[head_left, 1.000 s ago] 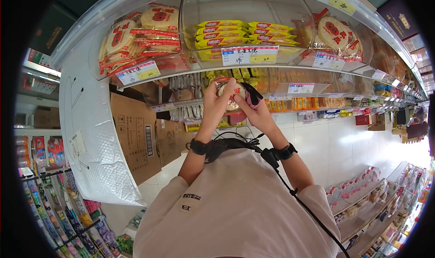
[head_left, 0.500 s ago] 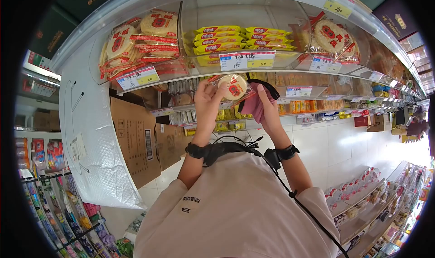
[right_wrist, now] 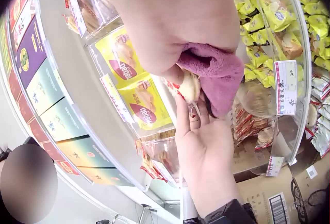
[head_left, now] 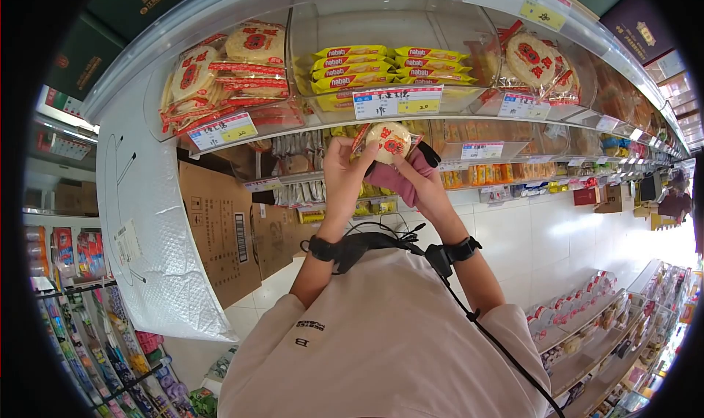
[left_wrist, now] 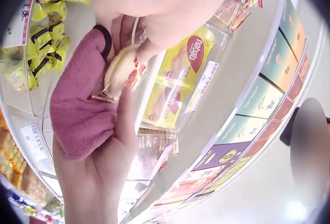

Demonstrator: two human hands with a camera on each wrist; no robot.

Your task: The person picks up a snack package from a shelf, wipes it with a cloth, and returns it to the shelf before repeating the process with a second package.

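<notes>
A wrapped round rice cracker (head_left: pixel 389 141) with red print is held up in front of the lower shelf. My left hand (head_left: pixel 343 174) pinches its left side, thumb on the front. My right hand (head_left: pixel 431 192) holds a pink-purple cloth (left_wrist: pixel 80 103) with a dark edge, and its thumb presses the lower right of the wrapper. In the left wrist view the cloth drapes over the right fingers, hiding most of them. The right wrist view shows the cracker (right_wrist: pixel 191 87) between both hands, right beside the cloth.
Above the hands, a clear bin holds yellow wafer packs (head_left: pixel 352 73), with rice cracker bags (head_left: pixel 192 77) to the left and more (head_left: pixel 535 57) to the right. Price tags (head_left: pixel 398 101) line the shelf edge. Cardboard boxes (head_left: pixel 216 220) stand below left, beside a white padded sheet (head_left: pixel 158 227).
The cracker was low between both hands, then rose in the left hand while the right moved aside with the cloth. Now the right hand is back against the wrapper, its thumb on it.
</notes>
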